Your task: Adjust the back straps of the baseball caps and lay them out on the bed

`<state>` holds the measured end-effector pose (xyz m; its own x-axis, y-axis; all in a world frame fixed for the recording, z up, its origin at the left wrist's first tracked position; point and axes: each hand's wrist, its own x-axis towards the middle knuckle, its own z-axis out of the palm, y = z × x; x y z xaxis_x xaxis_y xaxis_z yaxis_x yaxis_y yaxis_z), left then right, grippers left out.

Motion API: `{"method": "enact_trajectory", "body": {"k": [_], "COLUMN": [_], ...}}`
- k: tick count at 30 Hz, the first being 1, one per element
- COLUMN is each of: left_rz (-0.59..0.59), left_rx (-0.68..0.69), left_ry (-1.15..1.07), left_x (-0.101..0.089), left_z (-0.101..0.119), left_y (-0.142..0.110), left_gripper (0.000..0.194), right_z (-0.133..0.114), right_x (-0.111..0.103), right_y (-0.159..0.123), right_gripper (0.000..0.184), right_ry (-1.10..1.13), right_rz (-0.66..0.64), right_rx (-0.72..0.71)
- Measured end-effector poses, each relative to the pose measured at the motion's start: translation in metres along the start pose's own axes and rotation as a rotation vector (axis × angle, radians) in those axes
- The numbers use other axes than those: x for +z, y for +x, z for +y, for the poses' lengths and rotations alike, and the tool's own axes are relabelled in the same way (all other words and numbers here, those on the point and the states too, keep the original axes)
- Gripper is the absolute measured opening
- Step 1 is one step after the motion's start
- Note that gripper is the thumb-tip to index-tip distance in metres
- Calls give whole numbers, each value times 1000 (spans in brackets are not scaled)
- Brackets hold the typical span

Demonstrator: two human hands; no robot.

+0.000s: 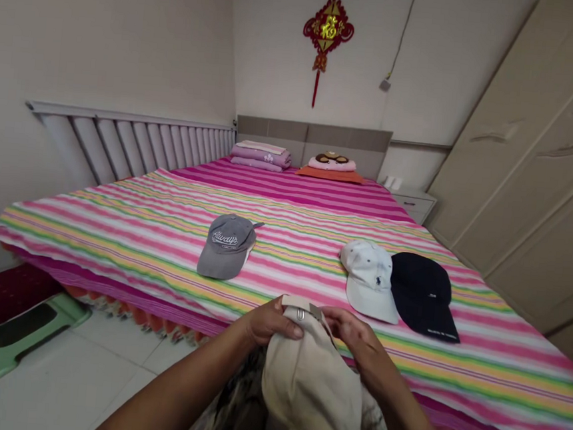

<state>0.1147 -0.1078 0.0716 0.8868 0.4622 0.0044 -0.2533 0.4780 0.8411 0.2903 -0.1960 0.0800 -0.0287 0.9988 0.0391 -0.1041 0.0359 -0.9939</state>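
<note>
Beige baseball cap [309, 384] at the striped bed's [139, 229] near edge: my left hand [270, 320] pinches it beside the back strap [301, 303]; my right hand [360, 335] half curls by the strap, grip unclear.

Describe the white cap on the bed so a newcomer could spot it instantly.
Start with the striped bed; look right of its middle, nearer the camera. The white cap lies there, directly left of the dark cap. White cloth and a small dark emblem set it apart.
</note>
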Motion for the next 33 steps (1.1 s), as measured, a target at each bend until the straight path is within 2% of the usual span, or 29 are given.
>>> {"method": "enact_trajectory", "body": {"k": [3, 5, 9, 13, 17, 21, 26, 33], "left_rz": [12, 54, 134, 134, 154, 166, 201, 154], "left_rx": [1, 4, 15, -10, -26, -69, -39, -14], "left_ry": [57, 48, 67, 193, 334, 229, 141, 66], "left_x": [0, -2, -1, 3, 6, 9, 11, 15], "left_z": [0, 1, 3, 9, 13, 7, -1, -6], "left_y": [-5, -7, -7, -8, -10, -11, -15, -20], "left_gripper": [34, 33, 31, 30, 27, 32, 29, 28], "right_z": [-5, -4, -1, 0, -3, -8, -4, 2], "right_x": [19, 25, 25, 24, 25, 27, 30, 33], "right_y": [-1, -3, -6, -8, -8, -9, -9, -7], "right_gripper": [32, 33, 33, 32, 32, 32, 30, 29], "right_ry": [80, 136, 181, 149, 93, 43, 43, 102], "right_rz": [-31, -27, 1, 2, -20, -60, -88, -139], "right_rx": [89, 85, 82, 112, 83, 54, 36, 43]}}
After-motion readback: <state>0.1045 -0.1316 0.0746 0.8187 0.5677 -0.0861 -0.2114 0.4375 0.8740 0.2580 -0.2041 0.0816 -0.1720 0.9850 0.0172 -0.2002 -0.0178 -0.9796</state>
